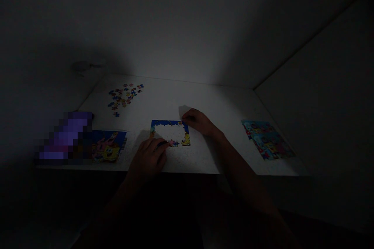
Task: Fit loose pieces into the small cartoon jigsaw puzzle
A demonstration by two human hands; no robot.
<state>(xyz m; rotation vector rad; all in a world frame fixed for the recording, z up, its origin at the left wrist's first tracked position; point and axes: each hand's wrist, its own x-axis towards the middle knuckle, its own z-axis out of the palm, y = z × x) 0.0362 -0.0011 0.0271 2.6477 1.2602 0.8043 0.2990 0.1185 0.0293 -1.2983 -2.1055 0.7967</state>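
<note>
On the white table lies a partly joined jigsaw puzzle (161,122), a border of blue and yellow pieces around a bare white middle. Its bottom edge has a gap near the right corner. My left hand (150,156) rests over the lower left of the border, fingers stretched toward the bottom row and thumb apart; it hides that corner. At the upper right corner, my right hand (198,120) has its fingertips pinched together against the border. Whatever may be between those fingertips is too dark to make out.
Loose puzzle pieces (124,96) lie scattered at the back left. A cartoon picture sheet (108,147) lies at left beside a pixelated purple rectangle (66,134). Another colourful picture (266,140) lies at right. Walls stand behind and right; the light is dim.
</note>
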